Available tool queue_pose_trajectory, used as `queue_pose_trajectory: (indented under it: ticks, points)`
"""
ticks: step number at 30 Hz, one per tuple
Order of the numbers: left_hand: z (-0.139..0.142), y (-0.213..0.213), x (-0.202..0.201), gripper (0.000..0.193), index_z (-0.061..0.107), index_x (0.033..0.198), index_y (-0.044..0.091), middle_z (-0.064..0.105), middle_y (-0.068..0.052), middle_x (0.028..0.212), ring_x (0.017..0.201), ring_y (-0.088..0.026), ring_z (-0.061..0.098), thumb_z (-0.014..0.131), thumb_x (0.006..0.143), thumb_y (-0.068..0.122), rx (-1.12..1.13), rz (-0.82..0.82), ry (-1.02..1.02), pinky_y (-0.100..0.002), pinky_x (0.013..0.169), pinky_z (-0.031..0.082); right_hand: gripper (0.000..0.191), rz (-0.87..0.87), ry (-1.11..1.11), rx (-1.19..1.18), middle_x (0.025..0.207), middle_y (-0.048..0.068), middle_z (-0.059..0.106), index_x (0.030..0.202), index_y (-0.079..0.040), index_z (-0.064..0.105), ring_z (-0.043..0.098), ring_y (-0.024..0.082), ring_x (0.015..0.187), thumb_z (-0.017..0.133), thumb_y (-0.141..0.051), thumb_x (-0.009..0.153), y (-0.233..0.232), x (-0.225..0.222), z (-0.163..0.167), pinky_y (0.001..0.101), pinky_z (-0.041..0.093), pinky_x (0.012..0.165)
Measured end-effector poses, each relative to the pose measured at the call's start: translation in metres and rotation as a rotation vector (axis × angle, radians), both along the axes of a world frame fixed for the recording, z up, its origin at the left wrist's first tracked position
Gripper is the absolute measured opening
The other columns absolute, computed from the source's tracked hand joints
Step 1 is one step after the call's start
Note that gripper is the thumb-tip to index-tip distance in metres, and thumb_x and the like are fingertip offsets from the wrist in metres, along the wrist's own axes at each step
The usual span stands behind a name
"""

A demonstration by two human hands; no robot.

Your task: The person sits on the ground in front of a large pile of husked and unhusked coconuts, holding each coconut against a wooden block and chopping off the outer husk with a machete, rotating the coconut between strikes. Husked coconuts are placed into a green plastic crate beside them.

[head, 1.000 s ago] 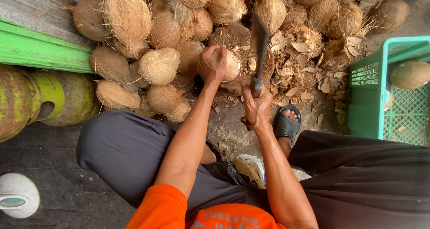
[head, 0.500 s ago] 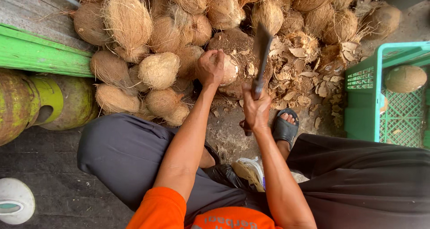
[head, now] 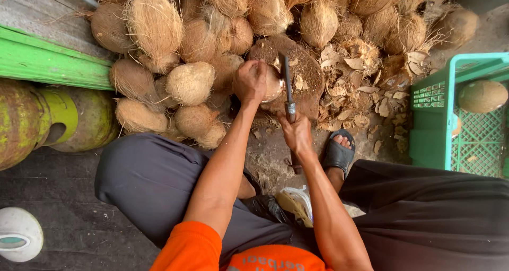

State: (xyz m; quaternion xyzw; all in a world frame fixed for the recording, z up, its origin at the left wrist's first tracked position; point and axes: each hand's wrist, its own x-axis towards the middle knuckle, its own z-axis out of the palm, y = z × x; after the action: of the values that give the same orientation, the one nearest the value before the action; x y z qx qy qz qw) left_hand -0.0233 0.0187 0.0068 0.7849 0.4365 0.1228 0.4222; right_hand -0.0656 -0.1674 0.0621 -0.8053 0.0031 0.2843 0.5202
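Note:
My left hand (head: 251,80) grips a partly peeled coconut (head: 272,84) and holds it on a round wooden chopping block (head: 305,73). My right hand (head: 297,134) is closed around the handle of a machete (head: 287,86). Its dark blade points away from me and rests against the right side of the coconut. Both forearms reach forward from an orange shirt, between my knees in dark trousers.
A pile of husked brown coconuts (head: 191,82) lies ahead and to the left. Shell scraps (head: 360,85) litter the ground right of the block. A green plastic crate (head: 456,117) with a coconut stands at right. My sandalled foot (head: 339,151) is below the block. A green gas cylinder (head: 47,117) lies left.
The machete was raised higher and tilted right; it has come down and its blade now lies against the coconut. My left hand kept hold of the coconut.

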Motion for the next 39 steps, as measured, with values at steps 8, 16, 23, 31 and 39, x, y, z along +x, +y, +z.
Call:
queue_pose_trajectory:
  ticks: [8, 16, 23, 31, 39]
  points:
    - [-0.010, -0.001, -0.004, 0.029, 0.076, 0.092, 0.019, 0.076, -0.004, 0.096, 0.087, -0.024, 0.070, 0.059, 0.093, 0.042, 0.121, -0.038, -0.069, -0.043, 0.078, 0.055, 0.037, 0.104, 0.101, -0.082, 0.055, 0.000, 0.051, 0.073, -0.015, 0.051, 0.043, 0.013, 0.041, 0.063, -0.043, 0.095, -0.013, 0.010, 0.031, 0.0374, 0.040, 0.039]
    - [-0.008, 0.002, 0.001, 0.033, 0.076, 0.091, 0.017, 0.076, -0.002, 0.093, 0.083, -0.021, 0.070, 0.060, 0.094, 0.045, 0.117, -0.099, -0.042, -0.042, 0.080, 0.057, 0.041, -0.013, -0.275, -0.034, 0.060, -0.002, 0.049, 0.076, -0.013, 0.052, 0.043, 0.012, 0.048, 0.064, -0.043, 0.101, -0.014, 0.009, 0.005, 0.0369, 0.040, 0.044]
    - [-0.015, 0.002, -0.003, 0.032, 0.076, 0.091, 0.020, 0.076, 0.000, 0.091, 0.080, -0.021, 0.069, 0.059, 0.094, 0.047, 0.134, -0.128, -0.086, -0.044, 0.079, 0.054, 0.046, 0.116, 0.052, -0.218, 0.056, 0.000, 0.048, 0.070, -0.015, 0.049, 0.041, 0.016, 0.045, 0.065, -0.050, 0.097, -0.013, 0.010, 0.017, 0.0391, 0.040, 0.043]
    - [-0.008, 0.004, -0.006, 0.045, 0.074, 0.089, 0.016, 0.074, -0.006, 0.096, 0.094, -0.025, 0.066, 0.055, 0.094, 0.056, 0.118, -0.139, 0.000, -0.045, 0.085, 0.050, 0.042, -0.034, -0.249, 0.046, 0.059, 0.004, 0.056, 0.074, -0.009, 0.057, 0.049, 0.013, 0.047, 0.066, -0.040, 0.102, -0.016, 0.007, 0.009, 0.0365, 0.041, 0.044]
    - [-0.009, 0.005, -0.001, 0.050, 0.073, 0.092, 0.018, 0.073, -0.005, 0.104, 0.096, -0.025, 0.067, 0.050, 0.096, 0.061, 0.156, -0.131, -0.069, -0.045, 0.088, 0.052, 0.043, 0.087, 0.027, -0.182, 0.057, 0.004, 0.051, 0.073, -0.013, 0.051, 0.045, 0.015, 0.043, 0.065, -0.042, 0.100, -0.015, 0.008, -0.003, 0.0358, 0.043, 0.040]
